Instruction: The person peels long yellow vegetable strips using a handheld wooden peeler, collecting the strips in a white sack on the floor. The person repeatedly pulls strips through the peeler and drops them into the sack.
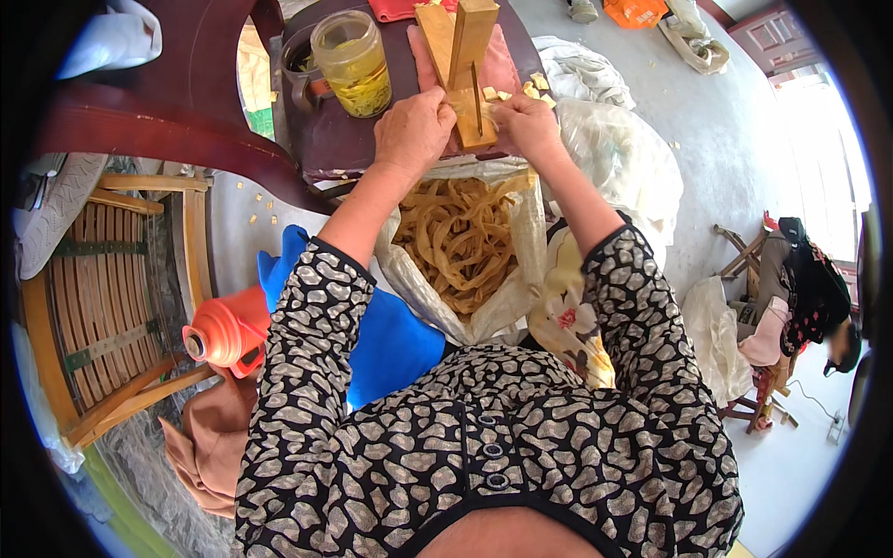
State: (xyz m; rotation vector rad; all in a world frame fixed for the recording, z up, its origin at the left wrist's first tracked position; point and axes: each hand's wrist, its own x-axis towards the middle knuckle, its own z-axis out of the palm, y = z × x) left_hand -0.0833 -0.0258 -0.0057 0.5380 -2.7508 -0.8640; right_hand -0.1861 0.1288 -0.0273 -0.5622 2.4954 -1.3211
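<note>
My left hand [415,132] and my right hand [531,129] are at the near end of a wooden stand [473,49] on a dark red stool [335,146]. Between my pinched fingers a thin pale strip [466,110] runs across the stand, beside a narrow dark metal blade [478,97] that stands up from the wood. Motion blurs my right fingers, and the strip's ends are hidden in my grip. Below my wrists, an open white woven sack [527,237] holds a heap of long tan strips [453,244]. Small pale yellow pieces [536,85] lie right of the stand.
A glass jar of yellowish liquid [352,66] and a metal mug [301,66] stand left of the stand. An orange thermos flask [227,331] and a slatted wooden chair [111,279] are at left. A clear plastic bag [614,153] lies right. Another person [809,293] is far right.
</note>
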